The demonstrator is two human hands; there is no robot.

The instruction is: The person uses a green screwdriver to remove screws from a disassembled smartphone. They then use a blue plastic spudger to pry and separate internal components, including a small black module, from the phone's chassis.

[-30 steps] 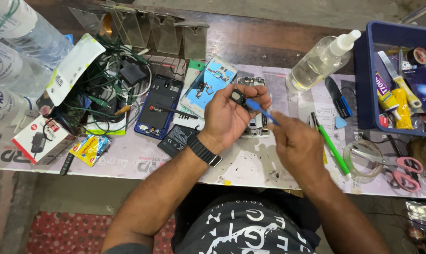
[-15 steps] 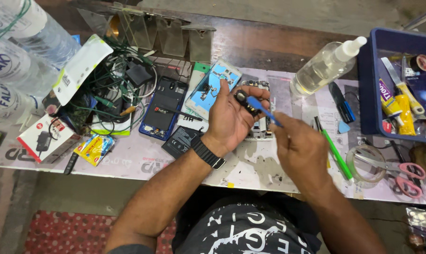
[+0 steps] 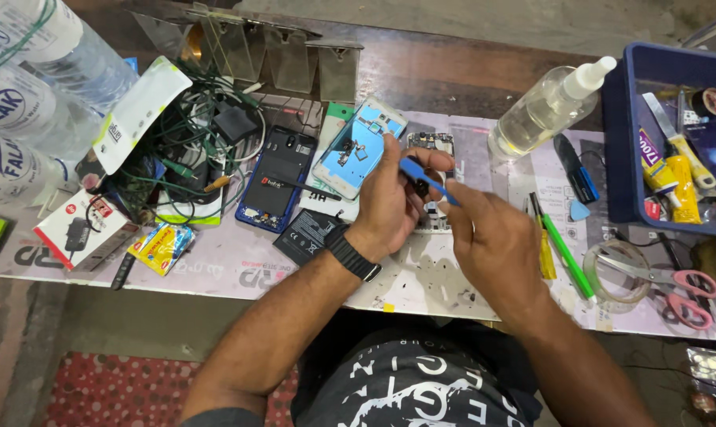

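Observation:
My left hand (image 3: 390, 202), with a black watch on the wrist, is closed around a small dark part held above the work mat (image 3: 239, 269). My right hand (image 3: 492, 237) grips a thin blue pry tool (image 3: 421, 178) whose tip reaches into the left hand's fingers. Just behind the hands lies a bare circuit board (image 3: 431, 142). Left of it rests an opened phone frame with a blue inside (image 3: 359, 149), then a dark blue phone (image 3: 277, 178) and a black battery (image 3: 307, 235).
A clear squeeze bottle (image 3: 544, 107) lies at the back right beside a blue bin of tools (image 3: 623, 142). Green and yellow screwdrivers (image 3: 563, 253), a tape roll and pink scissors (image 3: 678, 289) sit to the right. Tangled cables (image 3: 192, 150), packets and large water bottles crowd the left.
Both hands stayed together over the mat; the blue tool's tip shifted slightly within the left hand's grip. The camera view moved a little.

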